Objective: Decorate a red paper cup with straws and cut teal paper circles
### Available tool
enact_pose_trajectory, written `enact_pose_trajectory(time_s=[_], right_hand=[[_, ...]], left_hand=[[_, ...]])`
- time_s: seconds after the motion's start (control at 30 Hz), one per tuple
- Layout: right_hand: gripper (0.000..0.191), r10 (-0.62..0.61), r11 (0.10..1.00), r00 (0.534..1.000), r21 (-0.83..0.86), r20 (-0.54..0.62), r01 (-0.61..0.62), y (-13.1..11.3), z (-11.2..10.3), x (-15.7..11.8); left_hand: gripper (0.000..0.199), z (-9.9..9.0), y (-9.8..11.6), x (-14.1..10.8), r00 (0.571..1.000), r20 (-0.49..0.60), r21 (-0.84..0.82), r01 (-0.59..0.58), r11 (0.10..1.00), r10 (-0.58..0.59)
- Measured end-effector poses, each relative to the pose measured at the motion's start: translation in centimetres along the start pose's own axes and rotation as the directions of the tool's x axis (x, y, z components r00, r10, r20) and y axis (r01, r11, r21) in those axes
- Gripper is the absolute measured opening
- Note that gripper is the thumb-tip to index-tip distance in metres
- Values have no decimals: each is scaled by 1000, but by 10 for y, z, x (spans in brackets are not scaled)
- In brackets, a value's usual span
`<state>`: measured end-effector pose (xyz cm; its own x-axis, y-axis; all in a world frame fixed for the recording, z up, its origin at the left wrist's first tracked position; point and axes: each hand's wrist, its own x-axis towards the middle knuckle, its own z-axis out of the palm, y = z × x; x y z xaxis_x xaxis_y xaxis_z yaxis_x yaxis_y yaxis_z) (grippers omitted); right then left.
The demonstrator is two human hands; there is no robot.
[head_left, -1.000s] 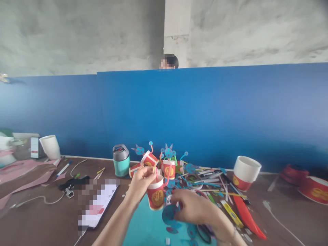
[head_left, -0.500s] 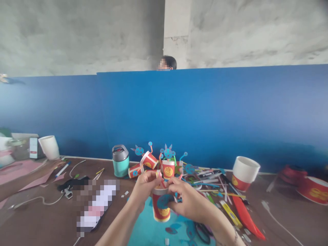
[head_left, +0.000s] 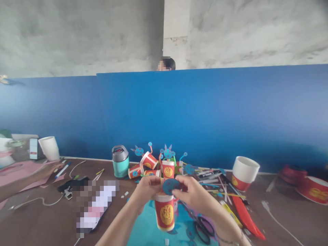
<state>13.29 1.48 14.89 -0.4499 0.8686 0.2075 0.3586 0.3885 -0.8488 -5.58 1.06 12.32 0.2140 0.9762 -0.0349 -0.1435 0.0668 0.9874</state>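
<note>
My left hand is closed in a pinch over the rim of a red paper cup, at a drinking straw mostly hidden by fingers. Upright below my hands, the cup shows a yellow emblem and a white rim. Between thumb and fingers, my right hand grips a round blue paper disc with dark markings, just above the cup. Blue paper lies beneath. Right of the cup are scissors with dark handles, partly under my right forearm.
Behind my hands stand decorated cups with bent straws, beside a teal flask. Pens, straws and a red pouch clutter the right; stacked white cups stand beyond. Another person's hand rests at far left. A blue partition bounds the table.
The cup has turned, its emblem now facing me, and sits slightly lower and nearer. My right hand has raised the blue disc from the cup's side to above its rim.
</note>
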Motion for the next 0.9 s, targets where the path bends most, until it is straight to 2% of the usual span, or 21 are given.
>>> enact_pose_trajectory(time_s=[0.1,0.2,0.4,0.63,0.9], right_hand=[[3,66,996,996,59,-63,-63,7,-1,5],[6,14,994,997,105,-80,-6,13,-1,9],[15,-56,997,989,-65,-137,47,18,2,12],[13,-70,993,993,-101,-91,61,18,8,15],[10,-44,986,993,-162,-105,26,25,13,16]], left_hand=[[36,1,-5,1,998,58,0,4,1000,-4],[31,1,-12,4,994,106,-14,17,1000,-15],[35,0,-24,10,1000,14,-36,14,999,-13],[47,5,-16,7,999,51,-44,3,999,0],[49,10,-11,4,998,66,-40,-4,999,6]])
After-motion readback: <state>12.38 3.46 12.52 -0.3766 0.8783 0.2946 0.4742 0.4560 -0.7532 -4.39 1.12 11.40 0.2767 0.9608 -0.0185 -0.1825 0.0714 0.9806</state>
